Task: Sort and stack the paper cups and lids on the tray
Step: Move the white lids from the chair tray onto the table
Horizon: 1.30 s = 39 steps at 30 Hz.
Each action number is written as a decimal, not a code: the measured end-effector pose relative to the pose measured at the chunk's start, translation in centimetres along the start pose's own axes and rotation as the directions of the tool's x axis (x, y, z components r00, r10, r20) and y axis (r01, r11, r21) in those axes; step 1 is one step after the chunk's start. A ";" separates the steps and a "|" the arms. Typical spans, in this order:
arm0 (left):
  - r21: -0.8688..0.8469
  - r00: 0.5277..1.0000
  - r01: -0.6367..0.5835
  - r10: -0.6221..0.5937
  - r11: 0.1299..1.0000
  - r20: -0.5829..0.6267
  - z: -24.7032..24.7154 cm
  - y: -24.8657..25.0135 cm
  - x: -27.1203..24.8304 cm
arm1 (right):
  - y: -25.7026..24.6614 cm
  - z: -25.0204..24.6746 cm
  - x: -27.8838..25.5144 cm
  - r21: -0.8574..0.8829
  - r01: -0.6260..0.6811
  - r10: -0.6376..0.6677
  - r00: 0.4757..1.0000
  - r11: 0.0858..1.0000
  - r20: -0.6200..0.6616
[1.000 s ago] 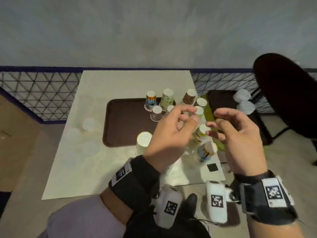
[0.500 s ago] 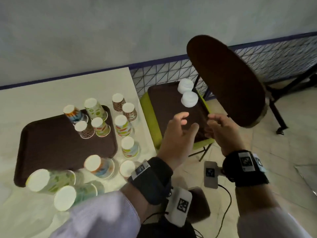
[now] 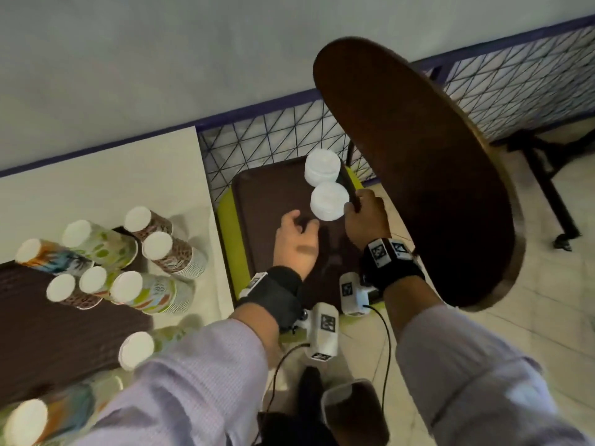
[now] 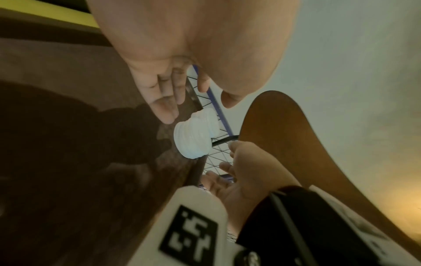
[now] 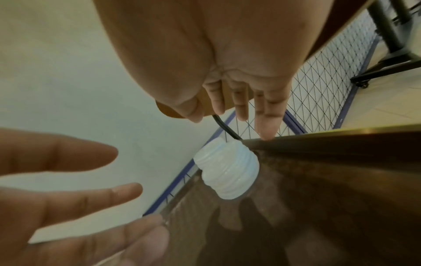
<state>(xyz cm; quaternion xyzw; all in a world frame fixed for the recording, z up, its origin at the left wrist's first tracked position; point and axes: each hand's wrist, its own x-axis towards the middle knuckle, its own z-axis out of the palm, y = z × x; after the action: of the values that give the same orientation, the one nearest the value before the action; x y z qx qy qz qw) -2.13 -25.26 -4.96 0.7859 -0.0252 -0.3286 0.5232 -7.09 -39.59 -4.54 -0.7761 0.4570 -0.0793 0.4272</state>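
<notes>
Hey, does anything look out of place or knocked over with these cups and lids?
Yes. Two stacks of white lids sit on a second brown tray on the chair seat, apart from the cups. On the table, several cup stacks lie tipped on their sides, some half off the table's tray.

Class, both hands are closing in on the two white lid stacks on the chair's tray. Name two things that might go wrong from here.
1. The near lid stack stands right against the far lid stack by the tray edge; the right hand or left hand might topple one onto the floor.
2. The cups crowd the table edge beside the left sleeve; a backswing may knock them off.
</notes>
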 end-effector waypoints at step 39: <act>-0.289 0.995 0.034 -0.059 0.957 -0.077 -1.6 0.5 7.8 | -2.3 5.2 6.9 0.239 0.175 -0.230 0.946 0.955 0.228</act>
<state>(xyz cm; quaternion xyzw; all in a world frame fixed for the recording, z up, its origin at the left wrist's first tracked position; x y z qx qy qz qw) 4.95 -27.18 -8.01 0.7151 0.0638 -0.3072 0.6246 0.98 -41.37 -7.90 -0.7720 0.3047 -0.0721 0.5531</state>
